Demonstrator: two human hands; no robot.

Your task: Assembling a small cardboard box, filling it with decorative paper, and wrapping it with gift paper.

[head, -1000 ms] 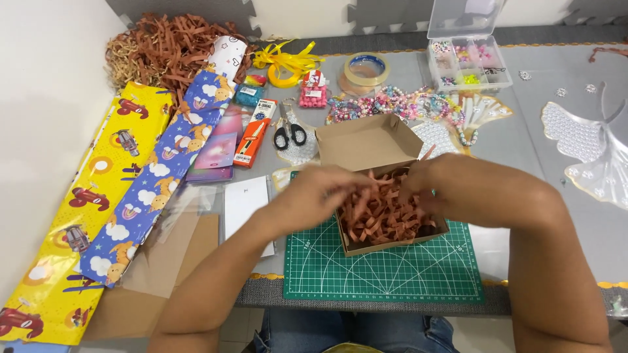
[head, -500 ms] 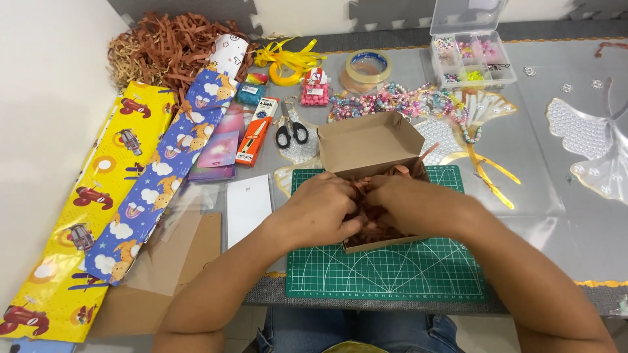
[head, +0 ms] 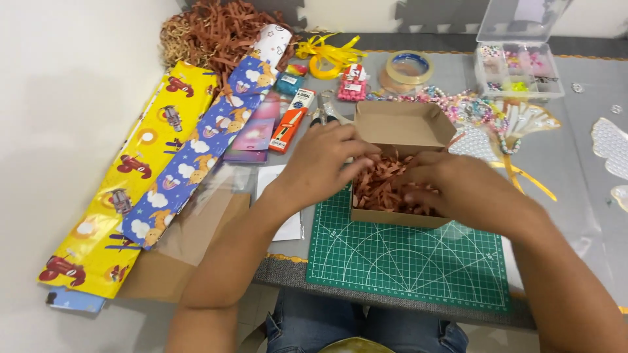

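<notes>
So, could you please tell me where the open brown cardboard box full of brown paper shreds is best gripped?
Probably by the two short side walls of the brown cardboard box, coming from left and right: its raised lid blocks the far side, and both hands are already at the brown paper shreds inside.

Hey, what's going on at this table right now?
A person has both hands in an open cardboard box of brown paper shred that sits on a green cutting mat. The left hand is at the box's left edge, the right hand rests on the shred. Gift wrap rolls, tape and beads lie around.
</notes>
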